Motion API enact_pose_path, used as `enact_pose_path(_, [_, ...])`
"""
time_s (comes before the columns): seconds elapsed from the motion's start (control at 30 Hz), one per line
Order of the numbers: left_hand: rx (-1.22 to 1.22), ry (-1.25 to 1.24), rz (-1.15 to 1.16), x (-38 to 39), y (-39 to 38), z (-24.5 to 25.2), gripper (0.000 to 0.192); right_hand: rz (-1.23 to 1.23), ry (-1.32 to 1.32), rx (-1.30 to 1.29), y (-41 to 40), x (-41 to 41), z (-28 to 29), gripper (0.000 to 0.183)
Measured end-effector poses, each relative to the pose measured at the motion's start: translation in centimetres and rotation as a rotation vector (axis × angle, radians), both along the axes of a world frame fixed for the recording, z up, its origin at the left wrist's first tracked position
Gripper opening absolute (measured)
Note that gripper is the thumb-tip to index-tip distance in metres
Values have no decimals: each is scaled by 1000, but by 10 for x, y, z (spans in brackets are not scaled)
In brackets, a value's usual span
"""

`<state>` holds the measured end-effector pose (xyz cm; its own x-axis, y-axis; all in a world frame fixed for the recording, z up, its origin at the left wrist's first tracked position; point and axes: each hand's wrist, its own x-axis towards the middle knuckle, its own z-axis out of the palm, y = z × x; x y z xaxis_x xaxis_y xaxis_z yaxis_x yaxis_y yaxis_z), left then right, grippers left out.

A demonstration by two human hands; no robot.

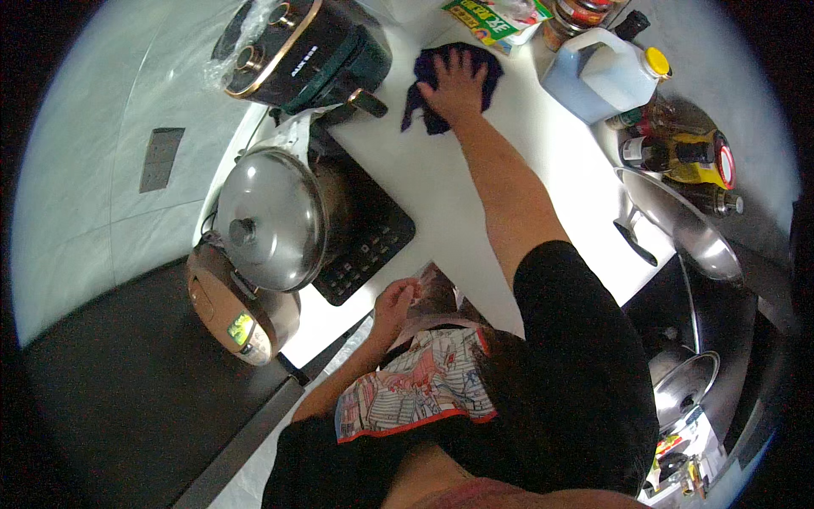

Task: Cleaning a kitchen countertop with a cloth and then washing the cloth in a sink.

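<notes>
My right hand [459, 86] lies flat with fingers spread on a crumpled dark cloth [439, 118], pressing it against the white countertop [439, 191]. That arm stretches far across the counter. My left hand [395, 302] is at the counter's near edge, its fingers curled. A clear, shiny sheet [432, 286] shows beside its fingertips; whether they pinch it cannot be made out. Left of the hands is a black induction cooktop [375, 235], bearing a steel pot with a domed lid [270, 219].
A black air fryer [318, 57] stands at the far left, a rice cooker [235, 305] nearer. Along the right are a jug with a yellow cap [591, 79], several bottles [655, 153] and a tilted steel pan [683, 223]. A printed packet [496, 22] lies beyond the cloth.
</notes>
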<state>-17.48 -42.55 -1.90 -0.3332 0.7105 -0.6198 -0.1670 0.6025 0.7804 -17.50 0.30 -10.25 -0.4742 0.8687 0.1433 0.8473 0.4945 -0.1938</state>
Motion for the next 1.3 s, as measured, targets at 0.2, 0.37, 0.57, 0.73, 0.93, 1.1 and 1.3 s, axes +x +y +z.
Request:
enact_pose_path(0.2, [-28, -1, 74, -25, -28, 27, 25, 550, 5, -54, -104, -11, 19, 56])
enact_pose_path(0.37, [123, 91, -95, -69, -31, 46, 20, 707, 80, -103, -171, 63, 34, 54])
enact_pose_path(0.57, [349, 96, -201, -102, -8, 133, 17, 431, -24, -207, -190, 97, 48, 58])
enact_pose_path(0.73, [479, 245, -118, -126, 11, 173, 17, 148, 31, -39, -142, 19, 23, 56])
enact_pose_path(0.93, [588, 485, -100, -151, 49, 200, 13, 133, 244, -30, -58, -37, 3, 33])
enact_pose_path(1.1, [575, 992, -273, -177, 109, 237, 16, 142, 606, -55, -49, -27, -5, 30])
enact_pose_path(1.3, [749, 1449, -267, -243, 227, 247, 25, 70, 908, -220, -28, -12, 1, 30])
